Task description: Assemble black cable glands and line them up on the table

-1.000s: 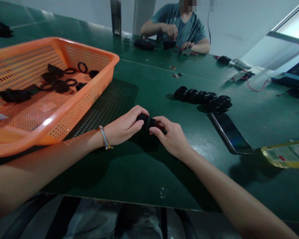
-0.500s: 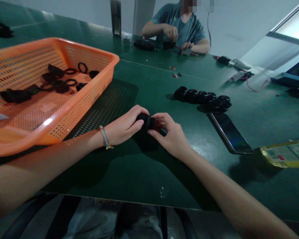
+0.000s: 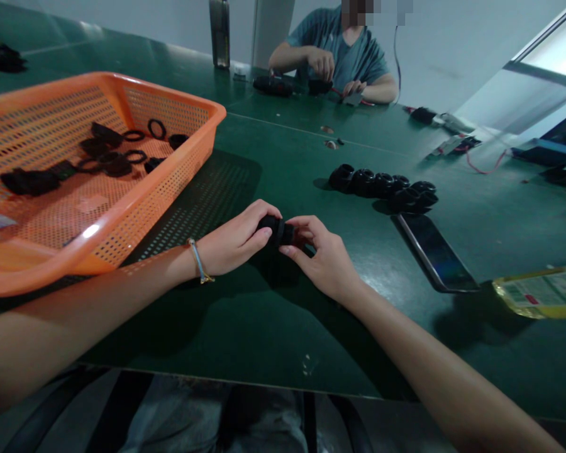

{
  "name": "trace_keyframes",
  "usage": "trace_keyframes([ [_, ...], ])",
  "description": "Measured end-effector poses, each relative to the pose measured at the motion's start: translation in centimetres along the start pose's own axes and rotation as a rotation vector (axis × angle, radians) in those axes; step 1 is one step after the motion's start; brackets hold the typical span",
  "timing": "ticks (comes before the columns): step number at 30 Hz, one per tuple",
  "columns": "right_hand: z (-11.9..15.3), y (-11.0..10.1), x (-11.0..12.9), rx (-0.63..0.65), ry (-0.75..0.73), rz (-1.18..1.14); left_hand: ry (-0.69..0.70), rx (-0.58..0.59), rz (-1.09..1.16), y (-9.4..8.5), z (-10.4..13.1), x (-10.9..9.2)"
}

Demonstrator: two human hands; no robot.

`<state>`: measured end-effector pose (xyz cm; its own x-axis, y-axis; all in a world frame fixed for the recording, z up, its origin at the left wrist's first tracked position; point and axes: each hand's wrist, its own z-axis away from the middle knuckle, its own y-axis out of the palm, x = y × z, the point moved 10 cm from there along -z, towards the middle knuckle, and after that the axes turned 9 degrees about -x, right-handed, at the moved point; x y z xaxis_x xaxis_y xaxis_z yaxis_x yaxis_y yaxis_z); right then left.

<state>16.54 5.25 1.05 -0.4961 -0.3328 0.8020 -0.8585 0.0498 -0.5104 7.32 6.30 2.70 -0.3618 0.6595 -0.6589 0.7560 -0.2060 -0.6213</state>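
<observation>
Between my hands, above the green table (image 3: 245,340), is a black ribbed cylindrical fitting (image 3: 278,231). My left hand (image 3: 238,236) is closed round its left part, thumb in front and fingers over the top. At its right end, my right hand (image 3: 323,255) pinches the narrower section between thumb and fingertips. Part of the fitting is hidden by my fingers. Several similar black elbow-shaped pieces (image 3: 382,184) stand grouped on the table beyond my right hand.
An orange perforated basket (image 3: 170,201) on the left holds black rings (image 3: 156,129) and other black parts. To the right lie a phone (image 3: 438,253) and a yellow packet (image 3: 542,292). Across the table sits a person (image 3: 334,56), near a power drill (image 3: 273,85) and a dark bottle (image 3: 220,34).
Hardly anything differs: both my hands keep the same grip on the black fitting in the same place. The person opposite has shifted a hand slightly.
</observation>
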Motion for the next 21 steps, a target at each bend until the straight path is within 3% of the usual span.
trace_keyframes([
  [21,-0.02,0.09,-0.23,0.013,0.033,0.023,-0.001,-0.001,-0.015,-0.01,0.02,0.13],
])
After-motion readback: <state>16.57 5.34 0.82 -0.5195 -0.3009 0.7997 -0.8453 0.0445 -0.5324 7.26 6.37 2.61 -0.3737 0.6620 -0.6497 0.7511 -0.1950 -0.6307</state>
